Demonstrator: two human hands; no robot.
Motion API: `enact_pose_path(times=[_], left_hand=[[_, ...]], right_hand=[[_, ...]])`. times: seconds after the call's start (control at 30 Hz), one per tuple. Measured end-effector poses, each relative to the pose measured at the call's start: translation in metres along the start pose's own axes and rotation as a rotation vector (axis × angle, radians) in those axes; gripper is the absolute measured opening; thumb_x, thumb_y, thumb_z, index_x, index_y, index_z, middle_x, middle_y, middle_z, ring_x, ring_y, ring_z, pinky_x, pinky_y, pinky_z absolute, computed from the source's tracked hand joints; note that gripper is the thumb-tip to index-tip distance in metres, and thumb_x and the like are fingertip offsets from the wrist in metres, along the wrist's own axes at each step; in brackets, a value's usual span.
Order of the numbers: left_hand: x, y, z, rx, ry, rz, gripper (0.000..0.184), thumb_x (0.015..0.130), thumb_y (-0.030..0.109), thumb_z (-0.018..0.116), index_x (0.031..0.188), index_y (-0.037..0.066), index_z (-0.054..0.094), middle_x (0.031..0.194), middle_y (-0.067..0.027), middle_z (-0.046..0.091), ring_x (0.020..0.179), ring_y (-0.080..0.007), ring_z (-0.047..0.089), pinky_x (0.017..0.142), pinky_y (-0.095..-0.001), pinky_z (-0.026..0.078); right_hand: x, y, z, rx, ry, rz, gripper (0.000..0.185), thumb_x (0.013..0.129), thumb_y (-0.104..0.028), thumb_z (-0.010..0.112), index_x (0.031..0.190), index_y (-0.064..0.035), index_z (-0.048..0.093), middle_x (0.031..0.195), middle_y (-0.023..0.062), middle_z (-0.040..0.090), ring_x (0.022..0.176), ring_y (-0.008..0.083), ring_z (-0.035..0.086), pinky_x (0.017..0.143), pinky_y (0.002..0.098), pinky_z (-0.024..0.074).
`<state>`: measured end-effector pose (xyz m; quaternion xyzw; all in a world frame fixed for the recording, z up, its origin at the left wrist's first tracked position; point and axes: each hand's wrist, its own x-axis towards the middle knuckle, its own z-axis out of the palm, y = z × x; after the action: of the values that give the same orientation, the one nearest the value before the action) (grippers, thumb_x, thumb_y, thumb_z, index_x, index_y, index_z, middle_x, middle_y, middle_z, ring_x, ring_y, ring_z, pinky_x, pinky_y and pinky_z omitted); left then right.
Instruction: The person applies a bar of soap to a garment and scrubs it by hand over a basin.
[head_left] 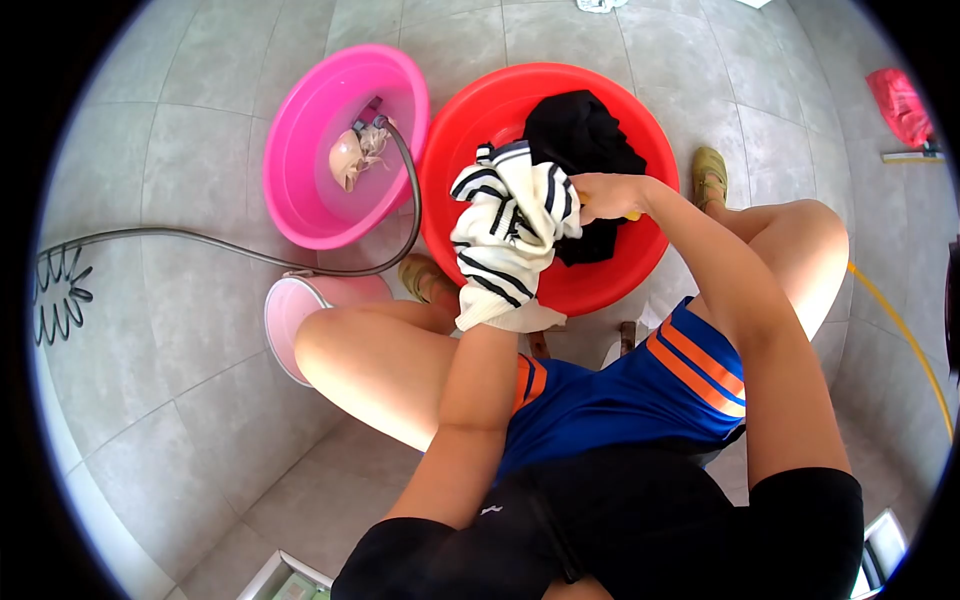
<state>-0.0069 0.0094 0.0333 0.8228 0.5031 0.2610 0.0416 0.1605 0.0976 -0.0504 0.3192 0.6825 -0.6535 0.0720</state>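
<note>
A white knit garment with black stripes (510, 225) is bunched up over the red basin (470, 105). My left forearm (478, 385) runs into its lower end, and the cloth hides my left hand completely. On the garment's right side, my right hand (612, 197) is closed around a small yellow object (633, 215). Only bits of yellow show at the edges of the fingers, so its kind is unclear. Black cloth (585, 135) lies in the basin behind and below my right hand.
Left of the red basin stands a pink basin (290, 150) holding water, beige items (346, 158) and the end of a grey hose (250, 259). A pink bucket (290, 335) is beside my left knee. A yellow hose (905, 330) lies at right, below a red-pink bag (898, 105).
</note>
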Motion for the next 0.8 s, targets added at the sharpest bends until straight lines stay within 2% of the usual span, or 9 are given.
enact_pose_path(times=[0.03, 0.13, 0.17, 0.23, 0.3, 0.4, 0.6, 0.73, 0.8], left_hand=[[-0.001, -0.004, -0.003, -0.005, -0.019, -0.004, 0.034, 0.068, 0.017, 0.065, 0.1, 0.011, 0.056, 0.094, -0.0077, 0.057, 0.084, -0.0252, 0.058, 0.071, -0.0342, 0.046], [-0.009, -0.014, 0.0, -0.048, -0.089, 0.0, 0.033, 0.07, 0.017, 0.064, 0.101, 0.01, 0.055, 0.094, -0.0085, 0.057, 0.082, -0.0242, 0.058, 0.068, -0.034, 0.047], [-0.01, -0.017, 0.003, -0.072, -0.117, -0.005, 0.032, 0.071, 0.017, 0.063, 0.101, 0.01, 0.055, 0.094, -0.0088, 0.057, 0.081, -0.0239, 0.058, 0.067, -0.0339, 0.047], [-0.02, -0.023, 0.007, -0.139, -0.205, -0.038, 0.031, 0.072, 0.017, 0.062, 0.102, 0.009, 0.055, 0.093, -0.0093, 0.058, 0.079, -0.0233, 0.058, 0.065, -0.0337, 0.047], [-0.03, -0.031, 0.011, -0.232, -0.335, -0.098, 0.031, 0.074, 0.017, 0.061, 0.103, 0.009, 0.055, 0.093, -0.0098, 0.058, 0.077, -0.0227, 0.058, 0.064, -0.0336, 0.047], [-0.04, -0.034, 0.024, -0.427, -0.545, -0.195, 0.029, 0.076, 0.017, 0.06, 0.104, 0.008, 0.055, 0.093, -0.0106, 0.058, 0.074, -0.0218, 0.058, 0.061, -0.0333, 0.047], [-0.039, -0.034, 0.052, -0.708, -0.836, -0.359, 0.027, 0.081, 0.017, 0.057, 0.105, 0.006, 0.054, 0.092, -0.0122, 0.059, 0.069, -0.0199, 0.059, 0.056, -0.0329, 0.048], [-0.04, -0.037, 0.06, -0.695, -1.012, -0.394, 0.026, 0.084, 0.018, 0.055, 0.107, 0.005, 0.054, 0.091, -0.0133, 0.06, 0.065, -0.0187, 0.059, 0.052, -0.0326, 0.048], [-0.045, -0.044, 0.069, -0.743, -1.068, -0.516, 0.025, 0.086, 0.018, 0.054, 0.107, 0.005, 0.054, 0.091, -0.0138, 0.06, 0.063, -0.0181, 0.059, 0.05, -0.0324, 0.049]], right_hand=[[0.002, 0.006, -0.003, -0.14, 0.009, 0.02, 0.054, 0.074, -0.003, 0.061, 0.126, -0.0047, 0.047, 0.116, 0.0065, 0.057, 0.105, 0.0186, 0.052, 0.09, 0.0321, 0.0421], [-0.034, -0.031, -0.009, 0.07, 0.072, 0.187, 0.045, 0.079, -0.009, 0.059, 0.123, -0.0059, 0.049, 0.098, 0.0021, 0.058, 0.082, 0.0117, 0.052, 0.064, 0.026, 0.0449], [-0.039, -0.022, -0.011, 0.2, 0.121, 0.134, 0.037, 0.085, -0.016, 0.057, 0.12, -0.0085, 0.051, 0.086, -0.003, 0.052, 0.067, 0.0056, 0.042, 0.049, 0.0199, 0.0346], [-0.049, -0.016, -0.012, 0.524, 0.296, 0.073, 0.034, 0.087, -0.019, 0.058, 0.119, -0.0101, 0.051, 0.083, -0.0044, 0.052, 0.065, 0.0042, 0.042, 0.05, 0.0182, 0.0353], [-0.057, -0.021, -0.019, 0.832, 0.343, -0.112, 0.03, 0.088, -0.02, 0.061, 0.114, -0.0099, 0.051, 0.08, -0.0037, 0.052, 0.062, 0.0042, 0.044, 0.05, 0.0184, 0.0355], [-0.054, -0.026, -0.032, 1.044, 0.596, -0.196, 0.017, 0.088, -0.016, 0.061, 0.099, -0.0102, 0.051, 0.072, -0.0034, 0.049, 0.057, 0.0054, 0.042, 0.048, 0.0202, 0.0361], [-0.051, -0.037, -0.038, 0.914, 0.842, -0.159, 0.014, 0.088, -0.018, 0.06, 0.096, -0.0119, 0.051, 0.072, -0.0037, 0.048, 0.061, 0.0056, 0.042, 0.052, 0.0205, 0.0372], [-0.047, -0.038, -0.035, 0.878, 0.834, -0.244, 0.011, 0.089, -0.016, 0.059, 0.096, -0.0114, 0.053, 0.076, -0.0035, 0.051, 0.062, 0.0052, 0.043, 0.055, 0.0205, 0.0375], [-0.047, -0.045, -0.032, 0.855, 0.859, -0.246, 0.011, 0.089, -0.014, 0.058, 0.098, -0.0107, 0.055, 0.08, -0.0029, 0.054, 0.065, 0.0044, 0.044, 0.057, 0.0198, 0.0372]])
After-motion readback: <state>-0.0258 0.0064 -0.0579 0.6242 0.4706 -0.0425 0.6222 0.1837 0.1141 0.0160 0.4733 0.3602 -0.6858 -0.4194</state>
